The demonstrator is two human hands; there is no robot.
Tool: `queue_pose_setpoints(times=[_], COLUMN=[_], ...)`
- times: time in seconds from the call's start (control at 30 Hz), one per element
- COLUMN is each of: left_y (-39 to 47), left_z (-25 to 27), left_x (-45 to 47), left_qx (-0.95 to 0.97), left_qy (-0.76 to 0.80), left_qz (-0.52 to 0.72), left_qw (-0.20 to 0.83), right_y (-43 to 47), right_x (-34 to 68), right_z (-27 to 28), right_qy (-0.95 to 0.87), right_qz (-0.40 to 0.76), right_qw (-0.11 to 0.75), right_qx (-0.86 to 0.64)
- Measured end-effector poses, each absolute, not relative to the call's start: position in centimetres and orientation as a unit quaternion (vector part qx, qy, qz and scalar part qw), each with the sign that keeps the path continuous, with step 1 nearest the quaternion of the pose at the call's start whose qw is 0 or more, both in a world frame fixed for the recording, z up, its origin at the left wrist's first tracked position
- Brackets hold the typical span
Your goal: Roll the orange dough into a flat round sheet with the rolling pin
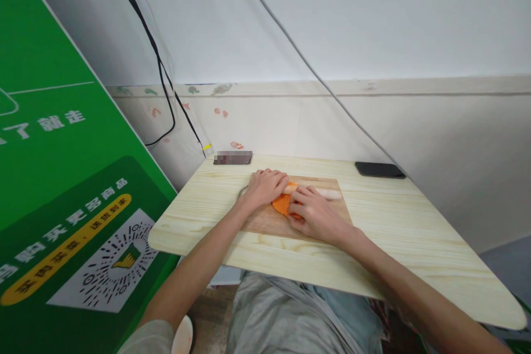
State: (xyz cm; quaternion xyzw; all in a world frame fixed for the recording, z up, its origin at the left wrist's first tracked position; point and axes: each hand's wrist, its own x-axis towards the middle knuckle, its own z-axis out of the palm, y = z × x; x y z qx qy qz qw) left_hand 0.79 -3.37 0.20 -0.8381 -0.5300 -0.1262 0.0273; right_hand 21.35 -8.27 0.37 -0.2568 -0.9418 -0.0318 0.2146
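A flat orange piece of dough (281,204) lies on a wooden board (265,220) in front of me. Across its far part runs a pale rolling pin (329,194), its right end showing past my fingers. My left hand (267,185) is closed over the left part of the pin, hiding that end. With bent fingers, my right hand (315,213) grips the right edge of the dough, close to the pin. The fingertips and much of the dough's right side are hidden under that hand.
Board and hands are on a light wood table (398,221) against a white wall. A black phone (379,170) lies at the back right, a dark flat object (233,158) at the back left. A large green sign (83,177) stands on the left; cables (160,61) hang behind.
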Motion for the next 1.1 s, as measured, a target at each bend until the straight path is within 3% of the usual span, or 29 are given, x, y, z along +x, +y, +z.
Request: queue_pose_setpoints(times=[0.17, 0.37, 0.9, 1.0, 1.1], left_y=[-3.3, -3.1, -2.7, -2.9, -3.0], left_z=[0.2, 0.1, -0.3, 0.1, 0.1], left_x=[0.7, 0.8, 0.7, 0.6, 0.6], left_qx=[-0.84, -0.84, -0.836, -0.842, -0.84], left_qy=[-0.527, -0.526, -0.529, -0.52, -0.522], left_qz=[-0.125, -0.132, -0.144, -0.145, -0.146], left_qw=[0.019, 0.022, 0.007, -0.001, -0.006], right_y=[-8.2, -7.5, -7.5, -7.5, -6.7], right_x=[21.4, 24.5, 24.4, 24.3, 24.4], right_z=[0.3, 1.1, 0.2, 0.5, 0.2], right_qy=[-0.937, -0.949, -0.939, -0.928, -0.875], right_qz=[-0.006, 0.077, 0.109, 0.084, 0.013], right_qw=[0.215, 0.238, 0.252, 0.291, 0.361], right_qx=[-0.274, -0.193, -0.206, -0.216, -0.324])
